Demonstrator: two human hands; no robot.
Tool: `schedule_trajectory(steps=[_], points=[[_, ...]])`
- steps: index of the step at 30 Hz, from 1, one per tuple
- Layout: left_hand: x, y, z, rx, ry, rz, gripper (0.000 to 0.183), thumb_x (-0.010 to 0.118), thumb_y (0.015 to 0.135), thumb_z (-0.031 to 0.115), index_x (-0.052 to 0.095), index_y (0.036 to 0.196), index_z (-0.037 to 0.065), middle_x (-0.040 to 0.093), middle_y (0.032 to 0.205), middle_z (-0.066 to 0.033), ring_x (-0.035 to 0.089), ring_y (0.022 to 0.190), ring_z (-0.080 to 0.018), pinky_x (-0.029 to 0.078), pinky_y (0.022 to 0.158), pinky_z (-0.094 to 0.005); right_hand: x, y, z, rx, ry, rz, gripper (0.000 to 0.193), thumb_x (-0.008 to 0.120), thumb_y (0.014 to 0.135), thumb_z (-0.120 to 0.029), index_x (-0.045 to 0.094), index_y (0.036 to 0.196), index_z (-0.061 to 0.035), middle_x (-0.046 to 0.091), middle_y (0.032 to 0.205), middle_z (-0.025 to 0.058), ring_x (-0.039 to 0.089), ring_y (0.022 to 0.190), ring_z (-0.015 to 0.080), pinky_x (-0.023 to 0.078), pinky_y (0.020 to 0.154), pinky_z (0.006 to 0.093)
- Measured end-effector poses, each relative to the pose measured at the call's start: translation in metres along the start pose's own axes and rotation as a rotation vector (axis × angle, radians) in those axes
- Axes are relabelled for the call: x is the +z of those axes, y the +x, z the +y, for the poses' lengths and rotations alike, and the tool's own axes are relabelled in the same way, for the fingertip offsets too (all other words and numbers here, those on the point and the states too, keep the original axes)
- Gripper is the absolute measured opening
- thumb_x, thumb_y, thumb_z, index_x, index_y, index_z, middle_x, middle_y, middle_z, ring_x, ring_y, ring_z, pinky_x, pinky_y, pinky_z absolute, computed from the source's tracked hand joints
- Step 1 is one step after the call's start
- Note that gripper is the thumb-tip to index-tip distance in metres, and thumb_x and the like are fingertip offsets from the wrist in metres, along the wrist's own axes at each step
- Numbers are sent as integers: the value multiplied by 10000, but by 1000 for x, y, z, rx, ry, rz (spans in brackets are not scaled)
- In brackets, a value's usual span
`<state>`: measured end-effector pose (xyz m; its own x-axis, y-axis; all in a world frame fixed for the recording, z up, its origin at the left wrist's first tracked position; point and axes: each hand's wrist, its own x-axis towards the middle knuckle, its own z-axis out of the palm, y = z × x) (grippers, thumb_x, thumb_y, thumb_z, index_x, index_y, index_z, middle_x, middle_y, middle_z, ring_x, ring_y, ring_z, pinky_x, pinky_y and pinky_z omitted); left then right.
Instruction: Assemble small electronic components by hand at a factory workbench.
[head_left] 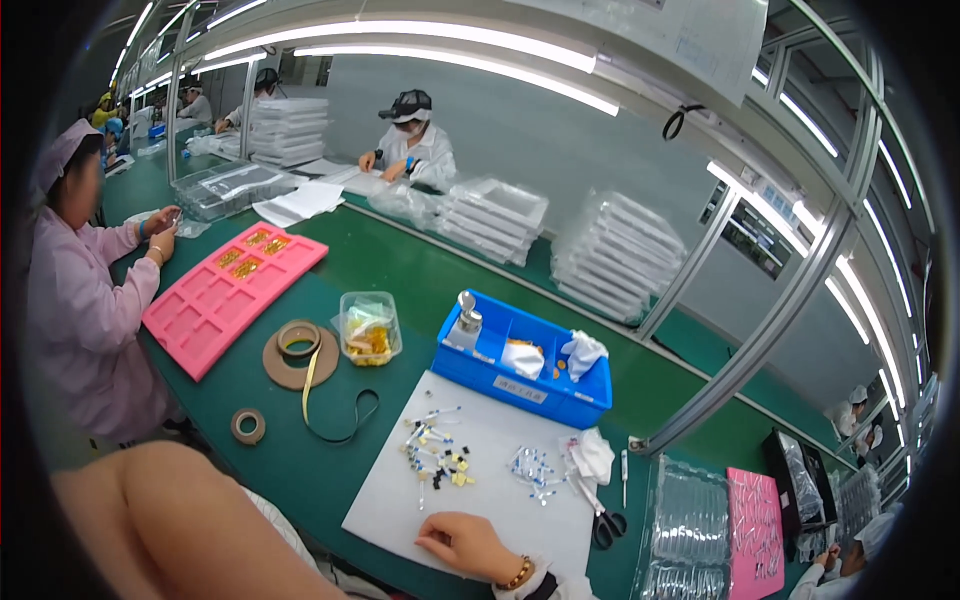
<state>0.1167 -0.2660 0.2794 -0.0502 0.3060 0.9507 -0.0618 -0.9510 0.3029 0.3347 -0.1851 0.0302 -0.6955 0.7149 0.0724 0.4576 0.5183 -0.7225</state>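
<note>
Strip lights [480,36] hang over a green table [215,412], its white mat [500,510] bearing two loose clusters: mixed black-and-yellow pieces [440,470] and, apart at right, blue-tipped pieces [530,468]. Work seems partway; what is finished I cannot tell. The right hand [465,545] rests loosely curled nearby, its grip unclear; the left hand is out of sight.

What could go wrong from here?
1. The right hand rests on the white mat close to loose small parts; a sideways sweep might scatter or mix the piles.
2. Scissors lie at the mat's right edge near the right sleeve; that sleeve could knock them.
</note>
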Motion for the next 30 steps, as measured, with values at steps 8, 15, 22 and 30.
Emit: schedule_trajectory(steps=[8, 15, 22, 30], points=[[0, 10, 1, -32, -73, -157, 238, 656, 984, 281, 534, 1139, 149, 606, 996, -42, 586, 849, -224, 487, 733, -345, 0, -2, 5, -11, -27, 19, 175, 697, 920, -281, 692, 894, -108, 663, 755, 44, 649, 723, 241, 500, 636, 346], [-4, 3, 5, 38, -116, -296, 243, 643, 989, 282, 532, 1148, 135, 604, 1011, -54, 584, 864, -235, 483, 748, -352, 1, -9, 1, -12, -19, 55, 174, 698, 917, -279, 686, 909, -106, 678, 795, 60, 656, 746, 254, 505, 650, 362], [-39, -17, 30, 102, -1, -350, 256, 626, 996, 286, 530, 1164, 118, 601, 1036, -71, 582, 888, -250, 480, 769, -361, 4, -7, 4, -12, -55, 88, 178, 713, 906, -293, 696, 882, -118, 680, 761, 47, 658, 711, 253, 504, 633, 355], [-57, -42, 25, 221, 37, -311, 274, 607, 1003, 289, 527, 1183, 99, 596, 1065, -91, 578, 917, -267, 476, 793, -373, 0, 2, 1, 75, -27, 66, 176, 741, 895, -296, 720, 888, -121, 671, 730, 21, 642, 657, 195, 493, 602, 312]])
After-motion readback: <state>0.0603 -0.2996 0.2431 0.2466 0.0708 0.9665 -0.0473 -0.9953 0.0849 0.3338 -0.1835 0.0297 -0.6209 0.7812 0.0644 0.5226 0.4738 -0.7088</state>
